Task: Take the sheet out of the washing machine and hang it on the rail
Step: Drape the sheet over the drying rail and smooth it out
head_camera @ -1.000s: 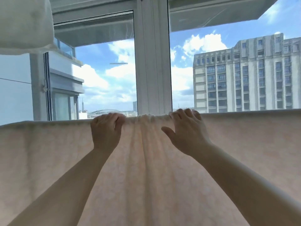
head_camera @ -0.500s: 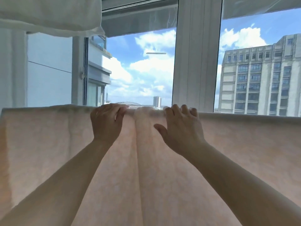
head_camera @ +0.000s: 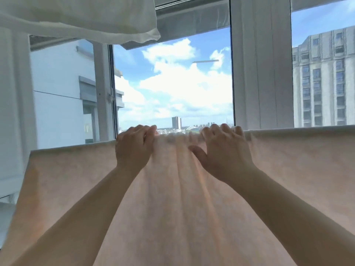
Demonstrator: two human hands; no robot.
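Step in hand: I judge this the spreading stage; the pale peach cotton sheet [head_camera: 192, 198] already drapes over the rail, which stays hidden under its top fold.
Left hand [head_camera: 134, 148]: fingers [head_camera: 143, 129] curled over the top edge, grasping the cloth.
Right hand [head_camera: 224, 152]: fingers [head_camera: 222, 129] hooked over the same edge, thumb spread against the front face, gripping it too.
Sheet: bunched into pleats between my two hands, flat to either side of them.
Next move: probably draw the hands apart along the edge to flatten the gathers (a gentle pull, so the cloth does not slide off).
Containers: none in view; the washing machine is out of sight.
Above the left fingers: a white hanging cloth [head_camera: 80, 16].
Beyond the fingers: a white-framed window [head_camera: 261, 73].
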